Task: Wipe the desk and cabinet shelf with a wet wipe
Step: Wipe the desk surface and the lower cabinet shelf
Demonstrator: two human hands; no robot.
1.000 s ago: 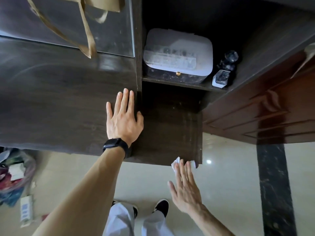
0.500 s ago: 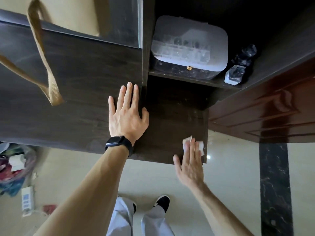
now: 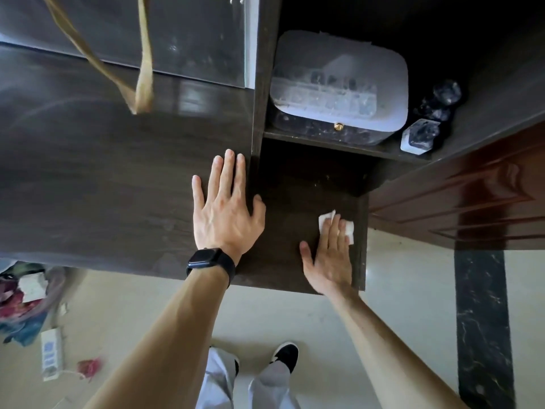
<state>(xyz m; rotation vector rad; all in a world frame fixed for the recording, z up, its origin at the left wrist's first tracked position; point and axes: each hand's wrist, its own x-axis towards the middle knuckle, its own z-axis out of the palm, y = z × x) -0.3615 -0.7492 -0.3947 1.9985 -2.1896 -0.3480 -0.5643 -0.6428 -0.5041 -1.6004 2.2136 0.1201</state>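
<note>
Dark wood desk (image 3: 118, 202) being wiped, lower cabinet panel in hand.

White wet wipe (image 3: 334, 224) is pressed flat under the fingers of the right hand (image 3: 330, 258), near the right edge of the lower cabinet shelf (image 3: 295, 202); no pinch, palm down, fingers extended. Left hand (image 3: 225, 214) is laid flat and spread on the desk beside the divider, holding nothing, likely as a brace. Next stroke probably calls for sustained downward pressure while the wipe is slid across the panel. Upper shelf with the plastic box (image 3: 339, 87) looks not yet reached.
</note>
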